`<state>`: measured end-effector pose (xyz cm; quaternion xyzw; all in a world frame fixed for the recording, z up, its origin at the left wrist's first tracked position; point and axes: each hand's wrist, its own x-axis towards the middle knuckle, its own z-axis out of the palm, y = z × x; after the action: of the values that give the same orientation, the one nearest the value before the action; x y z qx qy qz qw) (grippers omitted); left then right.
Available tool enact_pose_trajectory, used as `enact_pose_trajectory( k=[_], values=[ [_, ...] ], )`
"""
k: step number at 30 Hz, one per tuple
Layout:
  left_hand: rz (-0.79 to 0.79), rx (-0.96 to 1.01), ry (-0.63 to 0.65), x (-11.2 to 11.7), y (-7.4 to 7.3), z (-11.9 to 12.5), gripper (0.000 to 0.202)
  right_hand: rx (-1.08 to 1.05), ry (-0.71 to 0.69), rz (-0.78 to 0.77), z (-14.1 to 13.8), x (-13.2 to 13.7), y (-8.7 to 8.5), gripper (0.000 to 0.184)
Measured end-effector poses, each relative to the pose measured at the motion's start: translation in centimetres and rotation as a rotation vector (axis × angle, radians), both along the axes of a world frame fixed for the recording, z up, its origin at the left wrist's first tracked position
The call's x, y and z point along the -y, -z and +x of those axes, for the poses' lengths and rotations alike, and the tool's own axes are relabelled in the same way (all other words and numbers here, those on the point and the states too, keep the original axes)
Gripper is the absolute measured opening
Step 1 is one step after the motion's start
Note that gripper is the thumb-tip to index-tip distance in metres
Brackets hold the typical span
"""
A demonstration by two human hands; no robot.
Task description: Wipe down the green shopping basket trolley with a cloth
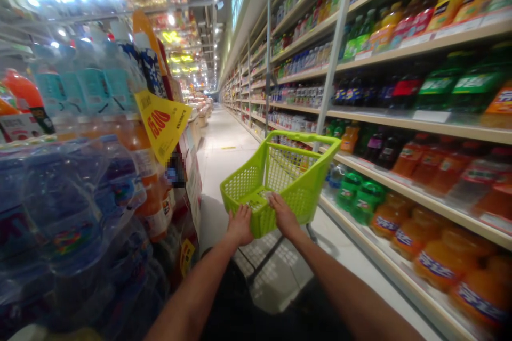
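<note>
A lime-green plastic shopping cart (298, 192) with a perforated basket stands on the aisle floor, turned at an angle in front of me. My left hand (240, 225) grips its near rim, fingers bent over the edge into the basket. A little to the right, my right hand (283, 214) is closed over the same rim. Something pale shows by the right fingertips, too small to make out. Both thumbs are largely hidden. Below the basket, the dark metal legs (268, 256) are partly in view.
Tall shelves (420, 122) of drink bottles run along the right. Close on the left, shrink-wrapped bottles (60, 208) are stacked, with a yellow price sign (163, 123) jutting out. A pale tiled aisle (222, 133) leads ahead between them.
</note>
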<state>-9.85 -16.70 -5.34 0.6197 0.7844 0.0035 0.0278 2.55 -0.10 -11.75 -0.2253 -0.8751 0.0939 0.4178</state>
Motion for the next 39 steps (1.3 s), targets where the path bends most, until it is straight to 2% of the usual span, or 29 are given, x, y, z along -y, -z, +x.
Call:
enact_pose_trajectory(
  k=[5,8,12,14,15,18,21,25,27,29,31,35,39],
  values=[
    [0.014,0.011,0.035,-0.7,0.3,2.2,0.089,0.049,0.044,-0.022,1.2,-1.4,-0.7,0.059],
    [0.016,0.008,0.098,-1.5,0.5,3.4,0.090,0.081,0.084,-0.045,2.4,-2.4,-1.1,0.058],
    [0.018,0.006,0.185,-2.2,-0.1,3.2,0.081,0.147,0.168,-0.083,4.1,-3.0,-2.1,0.053],
    [0.049,0.016,0.033,-2.3,-0.4,2.3,0.071,0.187,0.213,-0.097,4.8,-2.9,-2.6,0.051],
    [0.058,0.016,0.013,-2.3,-0.5,1.9,0.066,0.203,0.226,-0.100,5.1,-2.8,-2.9,0.050],
    [0.054,-0.007,0.051,-2.6,-0.5,1.1,0.065,0.228,0.236,-0.106,5.6,-2.2,-3.2,0.051],
    [0.051,-0.025,0.060,-3.0,0.0,1.3,0.071,0.223,0.229,-0.106,5.3,-1.0,-3.1,0.052],
    [0.009,-0.032,0.064,-3.3,0.4,1.5,0.078,0.224,0.140,-0.060,3.0,2.0,-2.9,0.056],
    [-0.013,-0.023,0.069,-3.3,0.3,1.2,0.080,0.264,0.063,-0.040,1.5,3.4,-2.7,0.055],
    [-0.022,-0.022,0.092,-3.1,0.3,0.4,0.081,0.296,0.051,-0.035,0.4,4.3,-2.6,0.051],
    [-0.007,-0.027,0.038,-2.7,0.3,-0.6,0.078,0.303,0.099,-0.036,-0.1,4.5,-2.6,0.047],
    [0.015,-0.053,-0.158,-1.8,0.6,-2.6,0.077,0.309,0.147,-0.019,0.7,3.5,-2.5,0.041],
    [-0.004,-0.037,-0.174,-1.4,0.4,-3.0,0.077,0.296,0.154,-0.035,1.5,2.2,-2.5,0.043]
  ],
)
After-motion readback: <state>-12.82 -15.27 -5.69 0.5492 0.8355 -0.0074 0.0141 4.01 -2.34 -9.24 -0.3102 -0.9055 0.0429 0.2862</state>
